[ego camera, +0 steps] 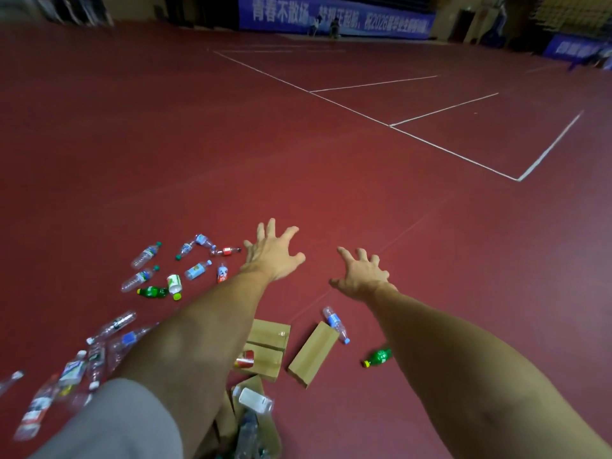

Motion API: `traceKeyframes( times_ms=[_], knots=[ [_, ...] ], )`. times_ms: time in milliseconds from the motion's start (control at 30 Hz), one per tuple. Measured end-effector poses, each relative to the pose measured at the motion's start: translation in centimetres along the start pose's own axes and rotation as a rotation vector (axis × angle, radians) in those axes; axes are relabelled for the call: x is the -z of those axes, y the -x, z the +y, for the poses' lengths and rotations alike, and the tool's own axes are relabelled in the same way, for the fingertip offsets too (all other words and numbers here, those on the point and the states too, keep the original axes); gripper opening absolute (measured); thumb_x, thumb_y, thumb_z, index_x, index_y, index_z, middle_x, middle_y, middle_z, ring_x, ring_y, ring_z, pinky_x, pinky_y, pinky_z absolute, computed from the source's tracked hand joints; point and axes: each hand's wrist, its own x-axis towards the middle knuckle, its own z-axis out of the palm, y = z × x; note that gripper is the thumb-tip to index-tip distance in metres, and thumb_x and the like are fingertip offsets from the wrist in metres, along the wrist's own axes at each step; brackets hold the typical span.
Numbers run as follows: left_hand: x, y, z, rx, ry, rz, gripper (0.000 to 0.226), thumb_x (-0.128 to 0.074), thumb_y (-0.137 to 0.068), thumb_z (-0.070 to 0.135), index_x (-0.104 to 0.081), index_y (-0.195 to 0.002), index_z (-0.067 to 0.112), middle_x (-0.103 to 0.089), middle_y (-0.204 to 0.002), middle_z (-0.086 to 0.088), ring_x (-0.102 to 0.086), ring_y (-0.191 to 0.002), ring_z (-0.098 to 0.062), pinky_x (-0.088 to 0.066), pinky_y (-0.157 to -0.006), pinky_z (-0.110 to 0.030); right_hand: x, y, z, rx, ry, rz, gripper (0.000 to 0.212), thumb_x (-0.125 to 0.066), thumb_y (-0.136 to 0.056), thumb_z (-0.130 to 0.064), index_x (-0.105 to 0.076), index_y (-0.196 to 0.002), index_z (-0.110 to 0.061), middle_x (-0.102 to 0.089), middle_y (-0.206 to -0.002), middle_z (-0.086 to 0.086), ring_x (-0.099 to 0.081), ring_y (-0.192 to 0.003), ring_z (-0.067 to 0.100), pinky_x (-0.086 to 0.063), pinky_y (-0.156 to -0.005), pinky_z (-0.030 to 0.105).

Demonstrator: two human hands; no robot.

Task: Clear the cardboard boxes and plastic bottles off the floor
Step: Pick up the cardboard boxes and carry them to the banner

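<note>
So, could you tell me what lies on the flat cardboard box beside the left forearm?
A red container lies on the flat cardboard box near its left edge; the forearm hides anything further left.

Scattered bottles (145, 256) lie left of two cardboard boxes (309, 354), with another bottle (377, 357) to their right.

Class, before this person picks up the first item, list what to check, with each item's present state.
1. Left hand empty, open: ok.
2. Right hand empty, open: ok.
3. Bottles off the floor: not ok; a green bottle and others lie scattered.
4. Cardboard cleared: not ok; a long cardboard box lies beside a blue-capped bottle.
5. Bin or bag at hand: cannot tell.
</note>
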Motion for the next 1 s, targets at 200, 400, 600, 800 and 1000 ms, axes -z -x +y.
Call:
traceKeyframes(
  times_ms=[200, 400, 600, 800, 1000],
  knots=[
    [-1.7, -8.6, 1.0, 0.128, -0.029, 0.022, 0.067, -0.054, -0.091, 0.05, -0.027, -0.153, 0.044, 0.001, -0.167, -0.009, 0.003, -0.153, -0.033, -0.013, -0.116, -0.065, 2.2, -12.1, 1.7, 0.143, 0.08, -0.018, 0.084, -0.059, -0.09, -0.059, -0.011, -0.157, -0.04, -0.017, -0.161, 0.006, -0.023, -0.142, 0.037, -0.035, -0.106, 0.061],
    [-3.1, -14.1, 2.3, 0.363, -0.037, 0.08, 0.066, -0.054, -0.089, 0.053, -0.031, -0.15, 0.043, -0.006, -0.166, -0.006, -0.007, -0.151, -0.031, -0.018, -0.113, -0.063, 4.1, -23.4, 1.7, 0.372, 0.172, -0.075, 0.084, -0.056, -0.09, -0.061, -0.013, -0.158, -0.039, -0.017, -0.161, 0.007, -0.023, -0.142, 0.038, -0.034, -0.107, 0.061],
    [-3.5, -14.1, 1.7, 0.582, -0.043, 0.098, 0.068, -0.055, -0.089, 0.055, -0.027, -0.151, 0.046, 0.0, -0.167, -0.006, -0.001, -0.152, -0.034, -0.013, -0.115, -0.067, 4.7, -28.5, -1.2, 0.598, 0.207, -0.149, 0.081, -0.057, -0.091, -0.057, -0.014, -0.157, -0.038, -0.02, -0.158, 0.009, -0.023, -0.141, 0.039, -0.033, -0.106, 0.061],
    [-3.9, -11.8, -1.3, 0.724, 0.007, 0.07, 0.074, -0.054, -0.09, 0.06, -0.019, -0.154, 0.047, 0.007, -0.167, -0.006, 0.006, -0.152, -0.034, -0.008, -0.114, -0.07, 2.3, -28.4, -5.2, 0.735, 0.251, -0.221, 0.089, -0.06, -0.09, -0.06, -0.006, -0.158, -0.041, -0.014, -0.162, 0.008, -0.021, -0.144, 0.039, -0.031, -0.111, 0.06],
    [-9.3, -11.8, -6.2, 0.759, 0.02, 0.088, 0.075, -0.053, -0.09, 0.062, -0.017, -0.154, 0.048, 0.004, -0.167, -0.007, 0.001, -0.152, -0.04, -0.014, -0.113, -0.071, -3.7, -29.2, -7.8, 0.735, 0.326, -0.28, 0.091, -0.065, -0.087, -0.055, -0.007, -0.157, -0.04, -0.017, -0.159, 0.009, -0.018, -0.144, 0.04, -0.033, -0.108, 0.062]
  ],
)
